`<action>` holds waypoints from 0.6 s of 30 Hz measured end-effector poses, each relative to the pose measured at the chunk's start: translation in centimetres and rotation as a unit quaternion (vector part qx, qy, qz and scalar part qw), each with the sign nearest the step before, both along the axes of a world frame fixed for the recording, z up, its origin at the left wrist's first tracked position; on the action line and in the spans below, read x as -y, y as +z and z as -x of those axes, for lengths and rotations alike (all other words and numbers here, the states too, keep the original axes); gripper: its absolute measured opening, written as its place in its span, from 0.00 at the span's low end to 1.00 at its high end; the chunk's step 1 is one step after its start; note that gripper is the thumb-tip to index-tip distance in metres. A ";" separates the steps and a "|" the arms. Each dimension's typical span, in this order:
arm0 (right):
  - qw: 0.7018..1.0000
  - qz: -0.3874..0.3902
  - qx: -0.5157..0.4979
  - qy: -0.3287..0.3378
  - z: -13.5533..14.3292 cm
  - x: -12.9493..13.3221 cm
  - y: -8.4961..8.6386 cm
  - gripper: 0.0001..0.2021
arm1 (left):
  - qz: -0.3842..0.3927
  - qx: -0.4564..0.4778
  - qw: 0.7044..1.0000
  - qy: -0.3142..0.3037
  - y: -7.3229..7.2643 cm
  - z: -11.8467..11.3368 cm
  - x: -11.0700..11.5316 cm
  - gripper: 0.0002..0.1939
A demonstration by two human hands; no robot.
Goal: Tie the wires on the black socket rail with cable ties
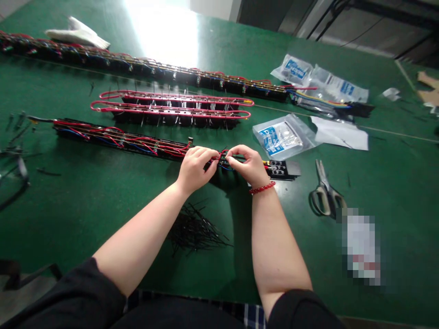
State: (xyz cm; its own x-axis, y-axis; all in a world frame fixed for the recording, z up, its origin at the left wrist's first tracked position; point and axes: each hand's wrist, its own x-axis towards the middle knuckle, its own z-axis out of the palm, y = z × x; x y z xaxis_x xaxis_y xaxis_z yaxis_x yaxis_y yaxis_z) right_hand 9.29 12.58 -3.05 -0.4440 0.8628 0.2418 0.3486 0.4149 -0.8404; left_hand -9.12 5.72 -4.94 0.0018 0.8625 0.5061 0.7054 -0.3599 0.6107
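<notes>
My left hand (198, 168) and my right hand (247, 165) are close together over a long black strip with red and blue wires (137, 143). Both have thumb and forefinger pinched at the wires near its right end; what is between the fingertips is too small to make out. To the right of my right hand, a black end piece with yellow and red leads (279, 168) shows. Below my hands lies a loose pile of thin black strips, probably cable ties (197, 228). My hands cover part of the wired strip.
Behind are red looped cables on black strips (171, 109) and a longer wired strip (154, 68). Scissors (325, 192) lie at right, with plastic bags (284, 137) and white paper (339, 132) behind them. A white glove (77, 34) rests back left; black scraps (17, 141) lie left.
</notes>
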 end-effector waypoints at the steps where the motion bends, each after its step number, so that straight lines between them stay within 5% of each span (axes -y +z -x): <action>1: 1.000 -0.018 0.005 0.001 0.0 0.2 0.2 0.03 | -0.004 -0.028 1.000 -0.008 0.0 0.1 -0.1 0.05; 8: 0.985 -0.149 0.067 -0.063 1.5 5.6 0.0 0.04 | 0.040 -0.097 0.994 -0.040 -0.4 0.1 -0.1 0.08; 14: 0.976 -0.129 0.034 -0.174 1.7 8.5 -1.8 0.05 | 0.041 -0.109 0.992 -0.038 -0.6 0.0 -0.3 0.07; 18: 0.987 -0.008 0.018 -0.159 1.4 7.7 -1.9 0.15 | 0.042 -0.120 0.991 -0.038 -0.7 0.1 -0.3 0.08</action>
State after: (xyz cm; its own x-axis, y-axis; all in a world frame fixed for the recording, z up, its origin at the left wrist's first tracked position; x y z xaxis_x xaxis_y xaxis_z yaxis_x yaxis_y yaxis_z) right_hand 7.93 4.86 -4.93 -0.1599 0.9559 0.2463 0.4929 0.2935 -0.8191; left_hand -9.20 6.06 -5.64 0.1794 0.8943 0.4098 0.8064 -0.3723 0.4595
